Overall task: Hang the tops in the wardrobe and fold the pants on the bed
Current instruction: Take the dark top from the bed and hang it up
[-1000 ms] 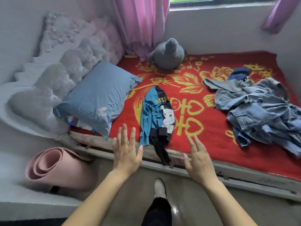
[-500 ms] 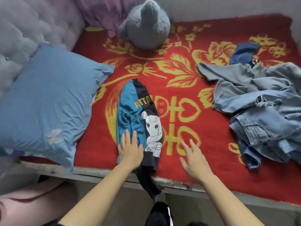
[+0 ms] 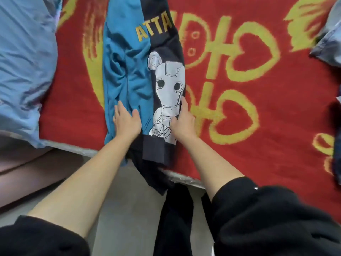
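Note:
A blue and black top (image 3: 129, 58), printed with a white robot figure and yellow letters, lies lengthwise on the red bed cover (image 3: 258, 135). Its black hem hangs over the bed's front edge. My left hand (image 3: 127, 122) is on the blue half near the hem, its fingers dug into bunched fabric. On the black half, my right hand (image 3: 181, 123) pinches the top's right edge, with the thumb on the white print and the fingers at the border.
A light blue pillow (image 3: 25, 61) lies left of the top. Grey-blue denim (image 3: 330, 41) pokes in at the right edge, with a dark garment (image 3: 337, 124) below it. A pink rolled mat (image 3: 27, 163) sits on the floor beside the bed frame (image 3: 184, 177).
I have leaned in close over the bed. Both hands moved forward from open in the air onto the top, and they now take hold of its lower part.

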### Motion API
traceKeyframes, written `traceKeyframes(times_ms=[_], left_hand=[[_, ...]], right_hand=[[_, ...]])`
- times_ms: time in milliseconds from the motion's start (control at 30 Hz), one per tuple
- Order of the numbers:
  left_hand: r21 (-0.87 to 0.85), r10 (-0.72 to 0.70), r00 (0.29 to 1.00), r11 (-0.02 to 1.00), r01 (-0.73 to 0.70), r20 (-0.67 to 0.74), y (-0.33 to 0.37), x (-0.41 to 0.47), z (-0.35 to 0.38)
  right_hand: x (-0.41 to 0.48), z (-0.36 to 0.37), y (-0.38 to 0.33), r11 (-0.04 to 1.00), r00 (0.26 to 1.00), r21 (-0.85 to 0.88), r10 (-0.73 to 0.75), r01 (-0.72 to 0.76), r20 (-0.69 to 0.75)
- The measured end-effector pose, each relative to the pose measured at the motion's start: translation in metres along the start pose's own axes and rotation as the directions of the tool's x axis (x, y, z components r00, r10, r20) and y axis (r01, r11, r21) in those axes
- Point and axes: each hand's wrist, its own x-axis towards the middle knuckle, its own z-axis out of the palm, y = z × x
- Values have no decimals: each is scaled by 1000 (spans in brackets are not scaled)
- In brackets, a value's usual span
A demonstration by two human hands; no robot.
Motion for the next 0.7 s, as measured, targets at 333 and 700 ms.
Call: traceKeyframes(times_ms=[333, 700], left_hand=[[390, 343, 920, 834, -391, 188, 54, -36, 54], [296, 279, 781, 813, -502, 559, 64, -121, 89]], right_hand=[[-62, -164, 168, 830, 971, -546, -23, -113, -236], [-29, -173, 139, 947, 883, -231, 97, -224, -460]])
